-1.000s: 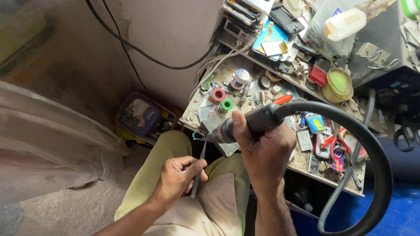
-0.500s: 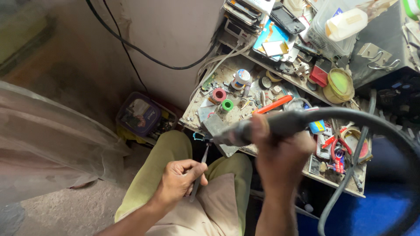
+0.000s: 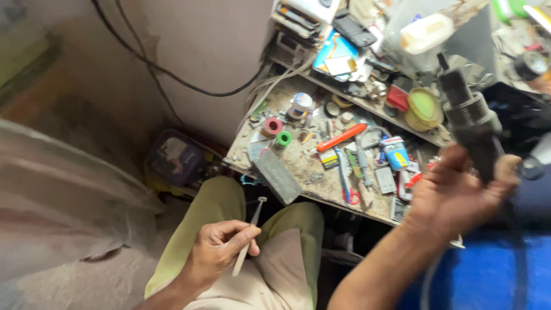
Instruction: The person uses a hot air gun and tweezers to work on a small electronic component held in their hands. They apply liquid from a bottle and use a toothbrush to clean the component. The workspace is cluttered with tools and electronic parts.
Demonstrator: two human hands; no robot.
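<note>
Left hand (image 3: 215,252) is held low over the lap, fingers closed around a thin metal tool (image 3: 247,235); the tool's small head is tilted upward toward the tabletop (image 3: 298,166). A grey rectangular block (image 3: 277,176) is seen overhanging the tabletop's near edge, just beyond the tool's tip. Further right, an orange-handled screwdriver (image 3: 341,138) is noted among small clutter. Right hand (image 3: 459,192) is raised at the far right, well apart from the left hand, clamped on a black cylindrical handpiece (image 3: 473,123) with nozzle upward.
</note>
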